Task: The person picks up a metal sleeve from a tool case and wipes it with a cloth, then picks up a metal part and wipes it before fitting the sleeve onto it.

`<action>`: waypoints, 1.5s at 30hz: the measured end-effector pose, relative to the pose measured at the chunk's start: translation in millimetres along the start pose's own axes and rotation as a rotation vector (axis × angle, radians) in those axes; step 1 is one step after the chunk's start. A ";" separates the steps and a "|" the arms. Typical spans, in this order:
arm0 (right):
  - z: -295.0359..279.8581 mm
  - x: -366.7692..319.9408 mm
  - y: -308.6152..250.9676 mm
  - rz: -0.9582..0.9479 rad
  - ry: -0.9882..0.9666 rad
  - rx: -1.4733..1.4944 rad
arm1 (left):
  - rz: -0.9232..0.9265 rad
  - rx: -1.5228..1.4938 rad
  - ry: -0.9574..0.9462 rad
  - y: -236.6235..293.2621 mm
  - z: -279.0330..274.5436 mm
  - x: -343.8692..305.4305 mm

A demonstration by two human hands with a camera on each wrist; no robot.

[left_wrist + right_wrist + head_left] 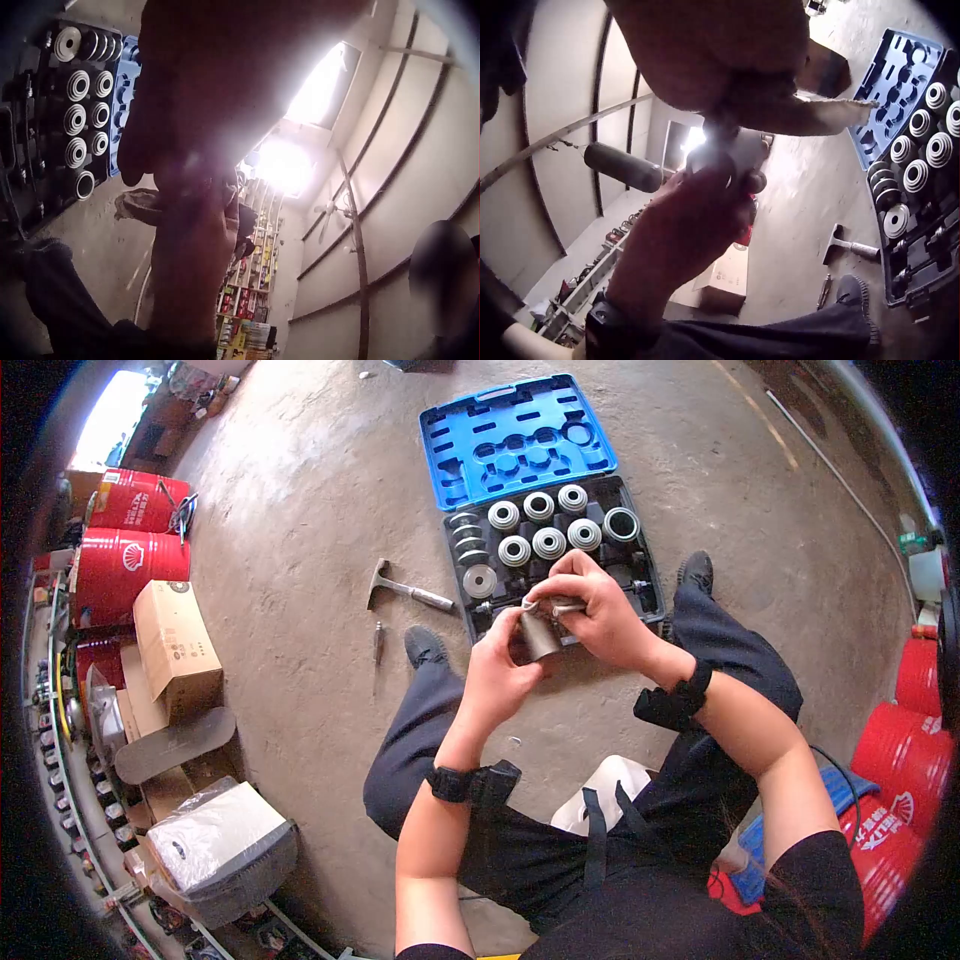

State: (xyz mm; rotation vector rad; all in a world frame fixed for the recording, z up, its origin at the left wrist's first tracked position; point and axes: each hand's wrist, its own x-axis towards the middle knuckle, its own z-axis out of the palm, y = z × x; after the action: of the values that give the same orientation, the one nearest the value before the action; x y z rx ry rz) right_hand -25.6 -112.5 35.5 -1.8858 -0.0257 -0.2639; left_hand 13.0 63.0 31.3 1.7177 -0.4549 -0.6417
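In the head view my left hand [503, 670] grips a grey metal cylinder [541, 635] from the left, holding it above the tool case. My right hand [602, 612] works close over the cylinder's upper end with bent fingers. A pale rag [840, 115] sticks out from under the right hand in the right wrist view, and a crumpled bit of it [139, 204] shows in the left wrist view. Both hands hide much of the cylinder's rim. Beyond them, the open black tool case [655, 575] carries several stepped metal rings [549, 542] and discs [480, 581].
A hammer [412, 592] and a thin metal tool [378, 645] lie on the concrete floor left of the case. The blue lid [500, 472] lies folded back. Red drums [130, 575] and cardboard boxes [178, 640] stand at the left; more red drums [905, 760] stand right.
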 end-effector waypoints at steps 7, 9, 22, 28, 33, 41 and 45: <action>10.8 -8.9 -7.0 -0.086 -0.157 0.013 | -0.095 0.194 0.030 8.0 -9.9 -0.9; 6.7 -4.3 -0.7 -0.021 -0.101 -0.020 | -0.087 0.217 -0.036 10.1 -8.0 -0.3; 5.1 -2.6 5.3 0.494 -0.125 0.649 | 0.008 -0.361 -0.024 10.9 -4.0 2.9; -1.4 -5.8 -2.1 0.409 -0.133 0.485 | 0.140 0.102 0.048 9.3 -8.0 6.1; -5.1 -5.9 -2.3 0.534 -0.018 0.851 | -0.027 -0.220 0.062 12.1 -9.4 11.0; -4.8 3.4 -3.5 0.170 0.019 0.247 | 0.066 -0.068 0.113 -4.1 -3.9 7.9; -0.9 -3.9 -4.1 0.073 -0.033 0.228 | 0.029 -0.234 0.075 -3.6 -1.6 7.3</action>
State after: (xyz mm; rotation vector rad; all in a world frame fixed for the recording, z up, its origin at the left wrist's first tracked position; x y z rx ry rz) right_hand -30.2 -111.5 38.9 -1.6602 -0.0093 -0.1725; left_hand 19.5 60.6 26.8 1.5056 -0.3375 -0.5839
